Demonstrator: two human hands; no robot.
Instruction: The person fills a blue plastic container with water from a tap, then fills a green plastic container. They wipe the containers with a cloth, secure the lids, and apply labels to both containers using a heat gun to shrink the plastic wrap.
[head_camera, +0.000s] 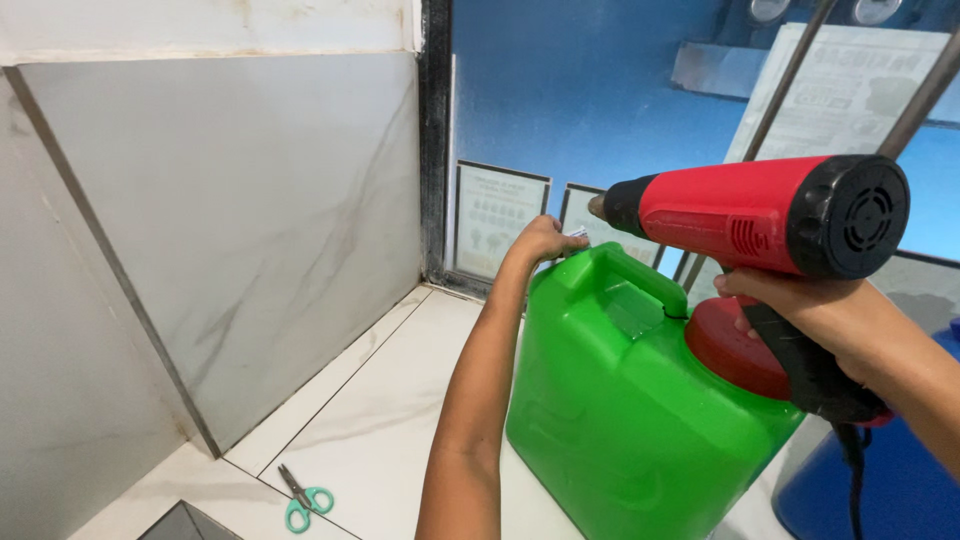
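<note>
A bright green plastic jerrycan (610, 420) with a moulded handle and a red screw cap (730, 350) stands on the white tiled counter (370, 410). My left hand (545, 240) reaches over its far top edge and pinches something small and pale there. My right hand (830, 320) grips the black handle of a red and black heat gun (760, 215). The gun is held level above the can, its nozzle pointing left toward my left hand. Its black cord hangs down at the right.
Green-handled scissors (305, 500) lie on the counter near its front left. A grey marble-look wall panel (230, 220) closes the left side. Behind stands blue glass with framed sheets (495, 215). A dark blue container (890, 480) sits low right.
</note>
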